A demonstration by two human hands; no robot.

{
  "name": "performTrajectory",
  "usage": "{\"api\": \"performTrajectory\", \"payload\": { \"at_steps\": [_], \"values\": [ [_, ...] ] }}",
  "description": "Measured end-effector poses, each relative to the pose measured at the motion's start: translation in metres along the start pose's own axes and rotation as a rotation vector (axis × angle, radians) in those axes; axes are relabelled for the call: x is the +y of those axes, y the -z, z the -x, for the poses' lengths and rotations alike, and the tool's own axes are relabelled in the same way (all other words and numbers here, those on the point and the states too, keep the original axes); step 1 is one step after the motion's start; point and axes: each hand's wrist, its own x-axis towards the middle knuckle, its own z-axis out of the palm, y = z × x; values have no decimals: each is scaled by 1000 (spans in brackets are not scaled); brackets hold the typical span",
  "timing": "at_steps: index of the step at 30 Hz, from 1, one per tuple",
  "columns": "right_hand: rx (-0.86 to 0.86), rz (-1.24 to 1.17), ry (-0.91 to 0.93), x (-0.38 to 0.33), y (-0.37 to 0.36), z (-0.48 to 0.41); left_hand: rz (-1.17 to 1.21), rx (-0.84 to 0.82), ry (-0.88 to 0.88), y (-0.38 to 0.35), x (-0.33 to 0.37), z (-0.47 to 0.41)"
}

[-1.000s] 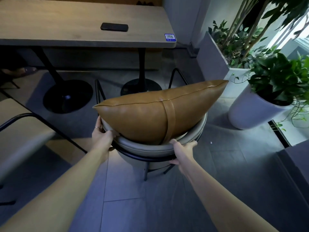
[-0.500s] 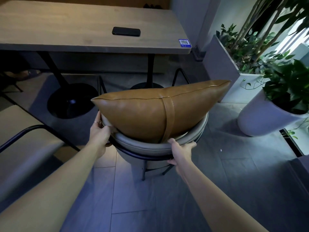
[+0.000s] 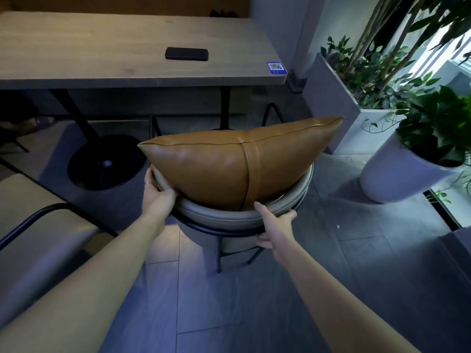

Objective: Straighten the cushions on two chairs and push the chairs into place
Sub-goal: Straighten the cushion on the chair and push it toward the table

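You are on the pushing step. The table (image 3: 127, 47) fills ten to twelve o'clock. The chair (image 3: 229, 217) sits centre, short of the table edge, with the tan cushion (image 3: 229, 169) propped on it. Your left hand (image 3: 158, 194) wraps the backrest rim at nine o'clock; your right hand (image 3: 276, 225) clamps it at five. Next, push straight toward twelve, front legs clear of the round table base (image 3: 107, 161). The seat and front legs are hidden; the second chair (image 3: 38, 225) at eight is cut off.

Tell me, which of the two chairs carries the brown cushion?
The chair gripped by both hands, facing the table; its brown cushion leans on the backrest. The other chair, at the left, shows none.
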Motion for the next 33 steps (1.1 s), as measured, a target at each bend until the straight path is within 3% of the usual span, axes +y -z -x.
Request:
{"api": "performTrajectory", "payload": {
  "at_steps": [4,10,16,33],
  "values": [
    [-24,37,17,-6,28,2,-66,67,-35,-20,-14,35],
    [29,129,90,-30,63,-3,292,28,405,-67,-26,77],
    [-13,139,71,-57,62,-35,331,89,385,-73,-33,60],
    [-136,90,55,-106,35,-104,250,18,213,-83,6,-13]
  ]
}}
